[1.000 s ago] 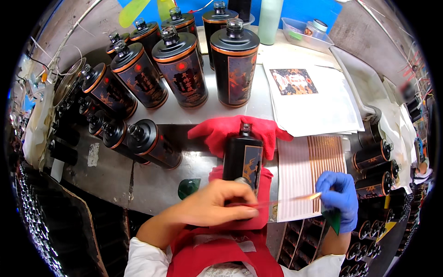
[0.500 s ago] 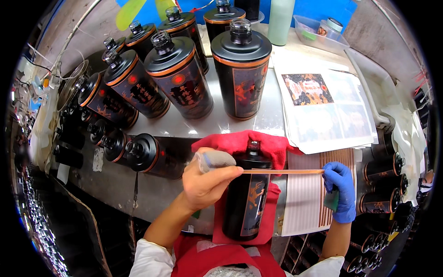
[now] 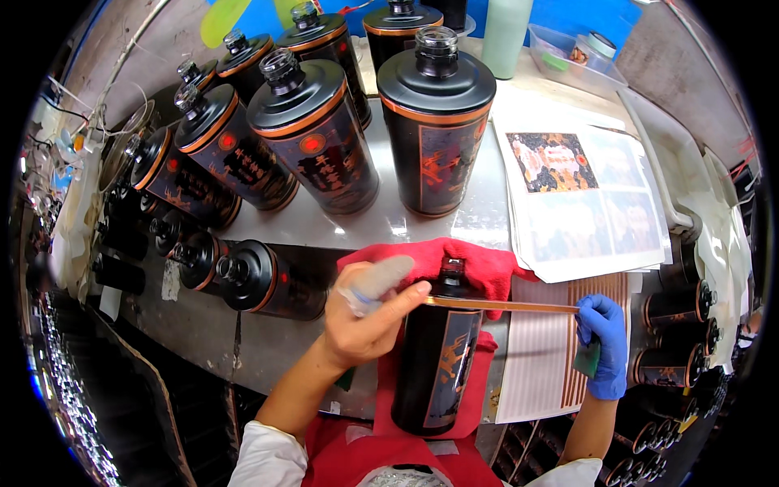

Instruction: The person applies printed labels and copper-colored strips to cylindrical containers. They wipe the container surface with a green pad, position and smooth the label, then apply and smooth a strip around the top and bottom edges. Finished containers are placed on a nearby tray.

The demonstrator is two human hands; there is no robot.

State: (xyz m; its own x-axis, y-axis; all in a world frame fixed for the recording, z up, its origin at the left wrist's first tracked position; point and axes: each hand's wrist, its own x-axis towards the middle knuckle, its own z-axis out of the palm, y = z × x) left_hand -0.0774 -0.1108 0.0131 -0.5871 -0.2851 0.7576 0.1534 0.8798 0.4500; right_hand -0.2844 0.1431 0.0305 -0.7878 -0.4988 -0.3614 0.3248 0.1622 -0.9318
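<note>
A black bottle [image 3: 423,369] with a decorated front panel lies in front of me, neck away, on red cloth [image 3: 385,253]. A thin copper-coloured strip [image 3: 531,308] runs across its shoulder and stretches off to the right. With the thumb, my left hand [image 3: 357,325] holds the strip's left end at the bottle's shoulder; pale covers wrap its fingertips. My right hand [image 3: 602,345], in a blue glove, pinches the other end. A small green pad [image 3: 587,358] shows under the gloved fingers. Beneath the strip lies a striped sheet [image 3: 531,369] of similar copper strips.
Several black bottles with copper bands, such as the nearest upright one [image 3: 438,122], stand at the back and left. Printed sheets [image 3: 633,231] are stacked at right. Behind them are a clear plastic tub [image 3: 572,71] and a pale green flask [image 3: 505,40]. More bottles [image 3: 673,304] lie lower right.
The strip now slopes slightly down to the right, and its left end sits at the bottle's shoulder. My left fingers have lifted and shifted slightly. The whole view has moved a little.
</note>
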